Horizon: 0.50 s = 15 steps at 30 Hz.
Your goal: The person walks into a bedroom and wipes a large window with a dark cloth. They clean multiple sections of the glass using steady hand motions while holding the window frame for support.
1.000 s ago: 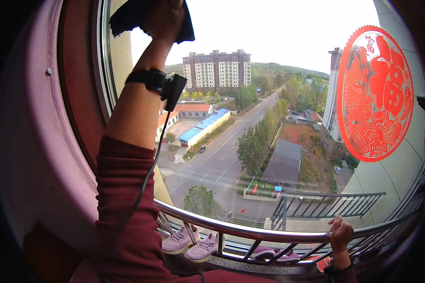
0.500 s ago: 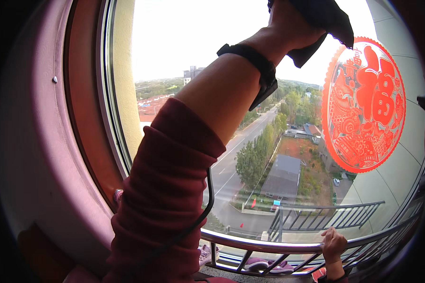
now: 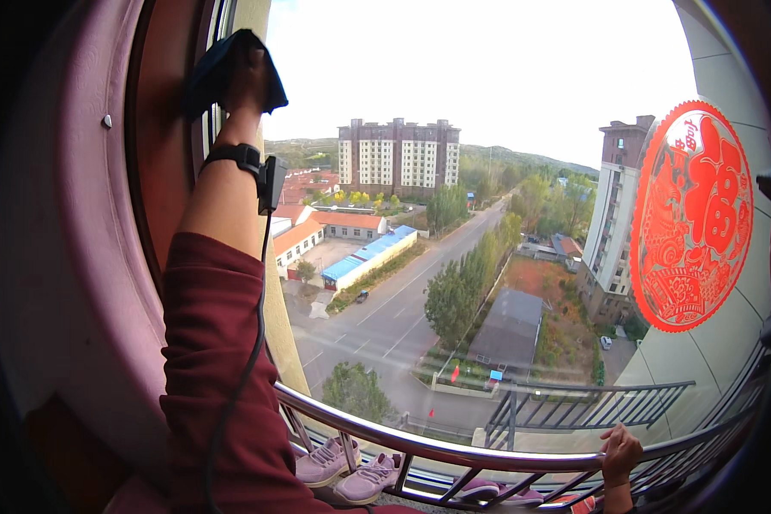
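Grip of the left hand [image 3: 247, 84] was closed on a dark cloth [image 3: 212, 75], though the fingers were mostly hidden, so I could not tell how tightly they pressed. The cloth lay around this hand, spreading to both sides of it, high in front of the brown frame [image 3: 156, 146]; whether it touched the frame was not clear. The right hand [image 3: 623, 456] rested at the metal rail [image 3: 522, 463] with bent fingers, and how far it closed I could not tell. On the window glass [image 3: 488, 77], a red oval sticker [image 3: 707, 214] carried one large decorative character, with smaller writing above.
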{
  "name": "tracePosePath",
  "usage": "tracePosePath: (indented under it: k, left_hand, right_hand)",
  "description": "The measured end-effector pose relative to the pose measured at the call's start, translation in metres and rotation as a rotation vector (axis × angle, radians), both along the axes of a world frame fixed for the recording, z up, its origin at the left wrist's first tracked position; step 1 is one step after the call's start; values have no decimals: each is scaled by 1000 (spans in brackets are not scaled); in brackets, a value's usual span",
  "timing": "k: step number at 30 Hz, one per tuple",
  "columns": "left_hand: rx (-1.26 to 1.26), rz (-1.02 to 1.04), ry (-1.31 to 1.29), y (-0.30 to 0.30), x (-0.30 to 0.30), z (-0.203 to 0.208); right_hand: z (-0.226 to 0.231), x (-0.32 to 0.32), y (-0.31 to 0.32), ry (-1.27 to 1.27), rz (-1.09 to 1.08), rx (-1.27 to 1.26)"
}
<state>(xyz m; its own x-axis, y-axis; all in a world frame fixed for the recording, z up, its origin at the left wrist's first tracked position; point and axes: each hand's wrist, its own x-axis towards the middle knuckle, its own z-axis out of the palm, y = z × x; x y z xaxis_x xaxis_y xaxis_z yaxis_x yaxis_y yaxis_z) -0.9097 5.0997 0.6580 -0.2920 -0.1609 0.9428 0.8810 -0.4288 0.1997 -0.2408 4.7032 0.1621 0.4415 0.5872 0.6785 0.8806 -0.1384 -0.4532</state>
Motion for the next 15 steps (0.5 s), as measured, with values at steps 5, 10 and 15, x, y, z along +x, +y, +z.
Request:
tracePosePath:
  k: [5,10,15]
  left_hand:
    - [-105,145,16,11,-45,-3]
    - [-355,79,-352,-33,47,28]
    - [-291,205,-91,-163,212,26]
  right_hand:
    - [5,-4,-3,-22,-6,-52]
    - [5,-4,-4,-17,0,-79]
    - [6,-1,-5,3,31,-145]
